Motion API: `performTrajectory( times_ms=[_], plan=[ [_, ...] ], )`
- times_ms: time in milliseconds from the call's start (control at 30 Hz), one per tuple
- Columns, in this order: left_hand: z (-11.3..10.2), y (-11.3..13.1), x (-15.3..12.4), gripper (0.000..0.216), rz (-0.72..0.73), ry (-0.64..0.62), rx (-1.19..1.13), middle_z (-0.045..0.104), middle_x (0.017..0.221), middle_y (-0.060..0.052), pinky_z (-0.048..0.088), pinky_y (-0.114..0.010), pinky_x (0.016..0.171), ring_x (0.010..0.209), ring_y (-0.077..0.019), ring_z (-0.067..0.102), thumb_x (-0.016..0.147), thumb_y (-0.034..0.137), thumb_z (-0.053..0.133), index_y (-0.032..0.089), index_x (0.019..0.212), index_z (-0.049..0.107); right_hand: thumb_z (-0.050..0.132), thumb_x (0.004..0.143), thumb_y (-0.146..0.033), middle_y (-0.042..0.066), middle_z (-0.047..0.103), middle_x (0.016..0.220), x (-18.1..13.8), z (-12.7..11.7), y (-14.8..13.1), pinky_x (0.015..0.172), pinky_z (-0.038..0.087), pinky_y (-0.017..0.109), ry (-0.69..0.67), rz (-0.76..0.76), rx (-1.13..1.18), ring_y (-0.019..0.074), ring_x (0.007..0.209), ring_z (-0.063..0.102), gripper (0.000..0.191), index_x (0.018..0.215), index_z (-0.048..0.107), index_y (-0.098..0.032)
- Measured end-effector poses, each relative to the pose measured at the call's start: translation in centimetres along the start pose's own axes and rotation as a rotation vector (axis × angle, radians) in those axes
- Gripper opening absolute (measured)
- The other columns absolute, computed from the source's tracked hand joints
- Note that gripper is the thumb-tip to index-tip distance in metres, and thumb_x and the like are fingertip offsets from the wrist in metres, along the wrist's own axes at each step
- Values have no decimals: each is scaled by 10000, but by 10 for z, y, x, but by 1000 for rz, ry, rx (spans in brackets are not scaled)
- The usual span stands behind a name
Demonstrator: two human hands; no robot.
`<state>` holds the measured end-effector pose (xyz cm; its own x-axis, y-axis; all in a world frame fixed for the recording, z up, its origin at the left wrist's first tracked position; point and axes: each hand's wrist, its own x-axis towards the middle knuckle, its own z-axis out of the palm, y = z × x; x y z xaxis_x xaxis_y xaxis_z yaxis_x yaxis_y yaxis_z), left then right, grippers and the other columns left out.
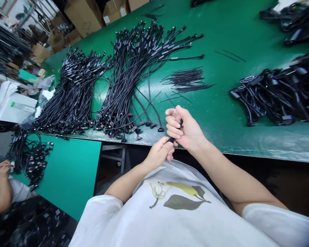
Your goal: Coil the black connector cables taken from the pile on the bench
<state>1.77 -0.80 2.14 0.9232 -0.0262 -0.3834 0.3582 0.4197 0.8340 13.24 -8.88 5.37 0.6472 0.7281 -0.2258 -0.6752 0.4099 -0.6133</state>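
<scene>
Fingers (173, 125) curled, our left hand (157, 152) and right hand (188, 130) hold a black cable (171, 140); steady, even grips serve us best.

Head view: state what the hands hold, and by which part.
The left hand and right hand both grip what looks like a bundled black cable; it is mostly hidden, so which part they hold cannot be told.

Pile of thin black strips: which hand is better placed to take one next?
Probably the right hand: it is nearer to the thin black strips. The left hand lies lower and farther from them. Both hands appear closed on a black item.
</scene>
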Motion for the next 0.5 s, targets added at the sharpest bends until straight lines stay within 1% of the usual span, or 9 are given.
performTrajectory(
  times_ms=[67,100,167,200,300,367,400,433,500],
  plan=[
    [-6,0,-1,512,-1,54,75,340,516,107,320,-200,447,416,-36,308,779,665,623,169,829,506,735,741,-507,-108,330,514,-1,-5,-3,362,259,183,-4,-7,-89,38,367,263,386,857,553,-187],
    [-10,1,-3,509,-7,77,85,325,509,108,304,-200,439,410,-34,293,783,663,620,168,806,504,736,744,-491,-87,405,549,-2,-11,-5,424,343,189,-14,-27,-199,50,419,370,371,864,571,-181],
    [-18,5,-7,489,-7,111,48,311,515,107,287,-198,439,416,-31,278,795,635,627,160,798,512,700,784,-490,-13,581,708,-6,-30,-14,616,468,235,-16,-91,-511,105,628,568,352,912,615,-173],
    [-23,7,-9,475,-3,119,19,318,529,104,290,-197,449,428,-31,283,807,616,628,152,821,527,668,811,-488,21,631,799,-7,-43,-22,692,485,263,13,-126,-689,136,727,611,342,939,633,-174],
    [-33,11,-14,462,-14,74,-38,360,599,82,319,-195,494,482,-34,322,850,576,606,126,948,573,585,863,-397,56,655,887,-2,-93,-55,759,475,322,278,-276,-1233,173,759,619,237,934,660,-184],
    [-34,10,-15,450,-53,2,-36,364,614,75,329,-197,508,498,-35,332,858,564,603,121,936,578,568,859,-315,70,640,889,13,-125,-81,789,461,351,482,-406,-1555,185,747,593,178,925,672,-186],
    [-32,8,-15,445,-71,-33,-30,360,605,76,330,-198,506,495,-35,329,854,565,609,123,889,571,569,854,-288,82,636,921,24,-138,-91,811,457,362,545,-462,-1673,192,760,584,180,956,677,-185],
    [-30,7,-15,445,-86,-63,-25,353,589,78,329,-201,501,488,-36,324,847,569,616,129,837,555,574,850,-270,99,633,970,36,-148,-100,835,454,371,569,-499,-1769,202,788,580,203,999,679,-180],
    [-24,4,-15,459,-91,-89,-32,338,567,83,327,-203,488,475,-38,313,829,586,629,146,765,511,586,838,-239,131,627,1053,60,-161,-109,870,454,383,528,-523,-1899,227,858,580,235,1036,684,-159]
  ],
)
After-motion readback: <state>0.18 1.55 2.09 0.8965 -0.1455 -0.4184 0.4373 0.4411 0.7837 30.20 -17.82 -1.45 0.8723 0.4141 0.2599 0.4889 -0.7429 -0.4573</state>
